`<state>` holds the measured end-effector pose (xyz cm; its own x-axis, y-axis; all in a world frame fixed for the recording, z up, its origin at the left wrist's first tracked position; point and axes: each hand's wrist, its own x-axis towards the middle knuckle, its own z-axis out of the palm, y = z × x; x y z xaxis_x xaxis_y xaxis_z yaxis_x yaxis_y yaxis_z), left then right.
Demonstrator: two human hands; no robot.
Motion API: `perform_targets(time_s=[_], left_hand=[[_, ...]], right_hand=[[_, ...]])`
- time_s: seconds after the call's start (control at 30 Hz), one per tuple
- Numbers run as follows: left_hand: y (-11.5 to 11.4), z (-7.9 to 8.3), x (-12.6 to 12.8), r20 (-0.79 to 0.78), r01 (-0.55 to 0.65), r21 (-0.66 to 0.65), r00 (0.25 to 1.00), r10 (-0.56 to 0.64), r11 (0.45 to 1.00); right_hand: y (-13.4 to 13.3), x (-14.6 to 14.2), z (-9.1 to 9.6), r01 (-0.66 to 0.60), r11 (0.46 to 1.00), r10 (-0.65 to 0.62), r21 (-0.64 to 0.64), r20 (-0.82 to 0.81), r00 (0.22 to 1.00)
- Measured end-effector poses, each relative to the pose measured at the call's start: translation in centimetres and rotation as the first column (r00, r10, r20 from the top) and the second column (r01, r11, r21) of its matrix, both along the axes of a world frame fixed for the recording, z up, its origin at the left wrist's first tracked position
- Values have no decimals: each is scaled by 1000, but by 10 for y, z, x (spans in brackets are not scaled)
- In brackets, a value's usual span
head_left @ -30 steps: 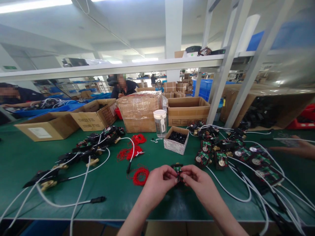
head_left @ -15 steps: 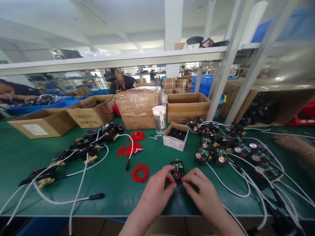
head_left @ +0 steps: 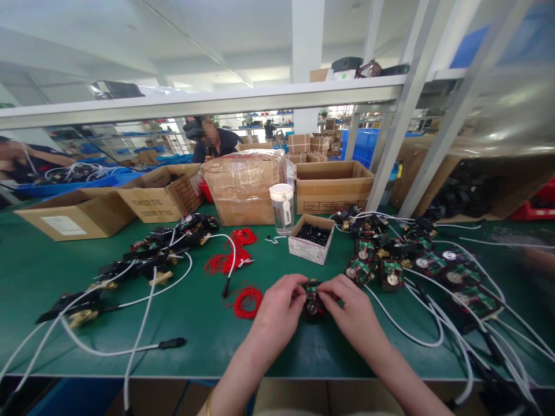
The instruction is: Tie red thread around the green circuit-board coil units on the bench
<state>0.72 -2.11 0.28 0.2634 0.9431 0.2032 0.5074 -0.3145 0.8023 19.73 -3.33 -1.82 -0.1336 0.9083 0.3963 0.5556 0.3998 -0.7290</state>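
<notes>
A small black housing with a green circuit board and a round metal disc (head_left: 312, 307) lies on the green bench in front of me. My left hand (head_left: 281, 306) is closed at its upper left side, thumb and fingertips pinched together. From the other side my right hand (head_left: 350, 307) pinches at the upper right edge. Whether a thin wire is between the fingertips is too small to tell. Red wire bundles (head_left: 248, 303) lie left of my left hand. A white box of small black parts (head_left: 309, 249) stands beyond both hands.
Similar circuit-board units (head_left: 392, 274) with white cables crowd the right side. More black units with brass fittings (head_left: 150, 254) lie at left. A lidded clear cup (head_left: 282, 212) stands before cardboard boxes (head_left: 245, 188). A metal upright (head_left: 405, 121) rises at right. Other people sit across the bench.
Both my hands have shifted from the housing's lower part to its upper edges. At the far right, another person's hand has drawn back toward the frame edge and is blurred.
</notes>
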Motion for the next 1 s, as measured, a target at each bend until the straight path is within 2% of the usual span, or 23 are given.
perform_targets(time_s=[0.27, 0.47, 0.67, 1.0], left_hand=[[9, 1, 3, 23, -36, 45, 999, 35, 998], [12, -3, 4, 29, -79, 21, 996, 79, 997], [16, 6, 7, -90, -31, 79, 995, 38, 996], [21, 9, 6, -219, -61, 34, 973, 67, 998]], right_hand=[[4, -4, -1, 42, 998, -44, 41, 53, 998], [7, -6, 2, 55, 996, -64, 69, 133, 989], [9, -8, 5, 54, 992, -77, 115, 211, 974], [11, -10, 9, 56, 987, -104, 152, 334, 937]])
